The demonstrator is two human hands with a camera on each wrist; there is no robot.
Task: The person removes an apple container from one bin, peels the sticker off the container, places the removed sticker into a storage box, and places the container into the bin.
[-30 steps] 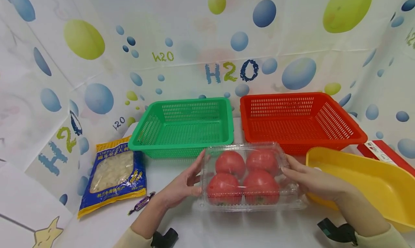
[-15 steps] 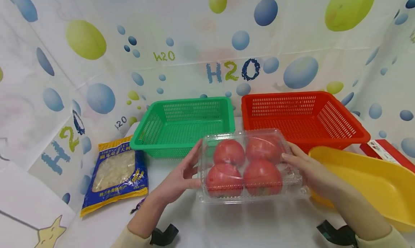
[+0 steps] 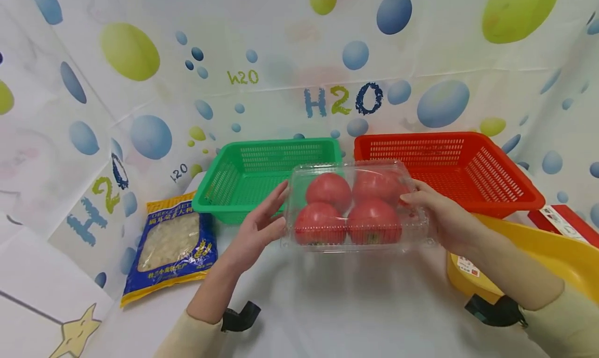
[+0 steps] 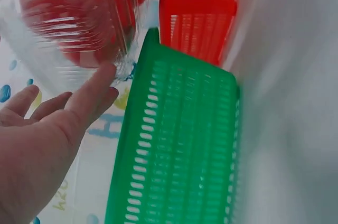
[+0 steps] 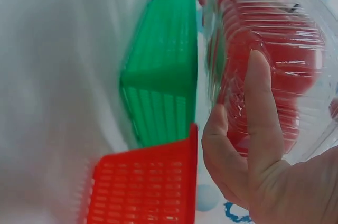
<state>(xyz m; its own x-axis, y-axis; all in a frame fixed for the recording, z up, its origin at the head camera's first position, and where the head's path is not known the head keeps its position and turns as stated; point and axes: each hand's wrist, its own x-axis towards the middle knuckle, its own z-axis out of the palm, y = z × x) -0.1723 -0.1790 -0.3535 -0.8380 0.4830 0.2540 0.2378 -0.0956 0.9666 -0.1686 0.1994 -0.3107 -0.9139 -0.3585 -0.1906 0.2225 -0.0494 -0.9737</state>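
Note:
A clear plastic box [image 3: 327, 247] packed with several red tomatoes [image 3: 373, 220] is held up above the white table, tilted, its far side overlapping both baskets in the head view. On its right end my right hand [image 3: 446, 215] grips it, with fingers bent round the corner and one finger laid along the ribbed wall in the right wrist view. My left hand [image 3: 256, 228] is at the left end, fingers nearly straight and spread. In the left wrist view one of its fingertips [image 4: 107, 73] meets the box's lower corner.
Behind the box stand a green basket [image 3: 220, 204] and a red basket [image 3: 510, 204]. A blue and yellow pasta bag [image 3: 170, 243] lies at left. A yellow basin [image 3: 474, 275] and a red box [image 3: 568, 222] are at right. A patterned curtain [image 3: 281, 98] backs the table.
The box of tomatoes has risen and moved away toward the baskets, both hands moving with it. The left fingers have straightened. The wrapped candy near the pasta bag is now out of sight.

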